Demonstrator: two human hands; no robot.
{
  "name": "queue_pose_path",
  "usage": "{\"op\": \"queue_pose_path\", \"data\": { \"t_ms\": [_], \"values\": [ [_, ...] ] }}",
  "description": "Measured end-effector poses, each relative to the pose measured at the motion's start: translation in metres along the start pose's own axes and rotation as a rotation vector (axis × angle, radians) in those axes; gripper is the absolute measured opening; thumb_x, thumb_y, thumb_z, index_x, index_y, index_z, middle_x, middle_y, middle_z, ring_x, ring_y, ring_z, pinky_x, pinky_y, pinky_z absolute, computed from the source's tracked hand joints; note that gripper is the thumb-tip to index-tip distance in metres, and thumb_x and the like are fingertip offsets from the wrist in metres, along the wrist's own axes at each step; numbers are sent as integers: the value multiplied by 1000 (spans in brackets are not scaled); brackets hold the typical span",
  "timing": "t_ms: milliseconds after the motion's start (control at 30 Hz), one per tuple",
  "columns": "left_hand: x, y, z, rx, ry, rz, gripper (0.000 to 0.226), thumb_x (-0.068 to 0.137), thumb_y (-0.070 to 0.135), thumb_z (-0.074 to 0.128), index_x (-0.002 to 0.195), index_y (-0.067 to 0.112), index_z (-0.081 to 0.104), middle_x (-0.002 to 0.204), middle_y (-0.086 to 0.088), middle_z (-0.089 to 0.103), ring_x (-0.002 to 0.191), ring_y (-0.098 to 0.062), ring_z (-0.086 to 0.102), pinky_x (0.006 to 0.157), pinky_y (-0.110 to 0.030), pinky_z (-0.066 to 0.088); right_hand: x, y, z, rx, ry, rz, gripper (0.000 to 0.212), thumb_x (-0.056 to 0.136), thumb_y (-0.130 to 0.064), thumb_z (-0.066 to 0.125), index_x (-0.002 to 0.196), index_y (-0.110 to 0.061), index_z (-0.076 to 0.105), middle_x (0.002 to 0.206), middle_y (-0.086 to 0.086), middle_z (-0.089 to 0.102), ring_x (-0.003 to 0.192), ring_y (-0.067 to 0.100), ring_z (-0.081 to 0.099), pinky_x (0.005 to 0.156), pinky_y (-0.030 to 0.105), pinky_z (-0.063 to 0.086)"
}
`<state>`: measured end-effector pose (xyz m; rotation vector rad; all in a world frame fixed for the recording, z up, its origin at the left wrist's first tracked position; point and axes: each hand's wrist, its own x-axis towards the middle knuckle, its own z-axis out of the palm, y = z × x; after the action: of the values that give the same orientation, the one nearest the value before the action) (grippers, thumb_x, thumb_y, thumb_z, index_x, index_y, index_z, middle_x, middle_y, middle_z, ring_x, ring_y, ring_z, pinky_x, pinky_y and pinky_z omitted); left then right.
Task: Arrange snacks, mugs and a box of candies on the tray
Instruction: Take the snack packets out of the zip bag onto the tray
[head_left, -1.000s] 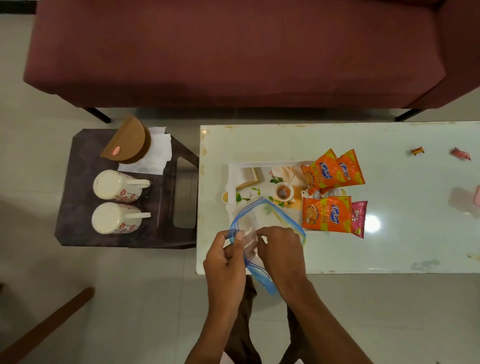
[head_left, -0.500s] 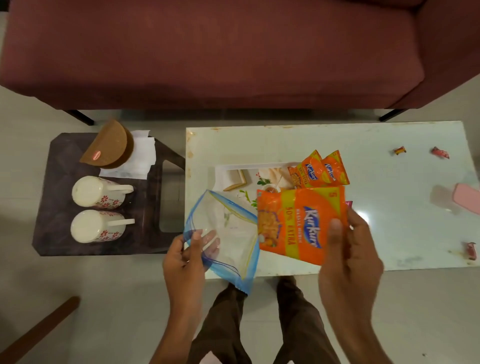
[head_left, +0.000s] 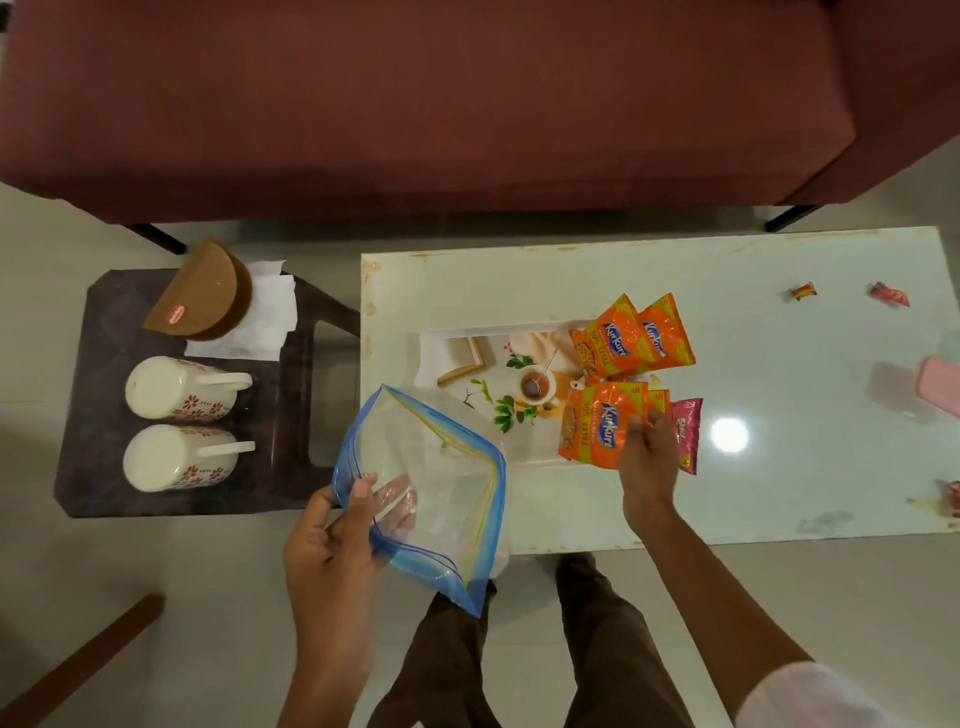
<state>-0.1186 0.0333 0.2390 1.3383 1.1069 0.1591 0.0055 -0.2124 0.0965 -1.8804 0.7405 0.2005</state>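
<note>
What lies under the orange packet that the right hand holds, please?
Under the orange packet in the right hand, a second orange packet peeks out, over the tray. The rest beneath is covered.

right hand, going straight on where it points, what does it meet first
The right hand pinches an orange packet; beyond it, probably the two orange packets on the tray's far side, though height is unclear.

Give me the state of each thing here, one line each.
Zip bag: mouth open, held by left hand.
Front orange packet: pinched by right hand over the tray.
Far orange packets: lying on tray's right end.
Mugs: on the side table, off tray.
</note>
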Motion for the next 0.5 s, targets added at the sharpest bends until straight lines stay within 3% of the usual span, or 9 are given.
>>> {"op": "queue_pose_path", "data": {
  "t_ms": [133,267,500],
  "values": [
    [-8,-4,6,-1,10,-5,19,83,42,61,96,31,69,80,24,78,77,1,76,52,-16,58,16,19,15,-130,-35,-44,28,101,-32,43,115,-9,53,105,4,61,93,19,62,64,24,50],
    [-14,-6,12,27,17,3,9,91,36,60,92,32,68,77,25,77,75,1,76,50,-16,57,28,31,15,-266,-57,-52,26,102,-26,41,115,-7,53,110,12,63,96,23,63,79,40,57],
    [-27,-9,26,38,9,1,10,91,36,62,93,32,70,83,21,78,81,-1,77,54,-19,59,33,33,-13,-300,-61,-124,27,100,-28,47,115,-8,57,118,12,65,103,29,65,79,38,55]
  ]
}}
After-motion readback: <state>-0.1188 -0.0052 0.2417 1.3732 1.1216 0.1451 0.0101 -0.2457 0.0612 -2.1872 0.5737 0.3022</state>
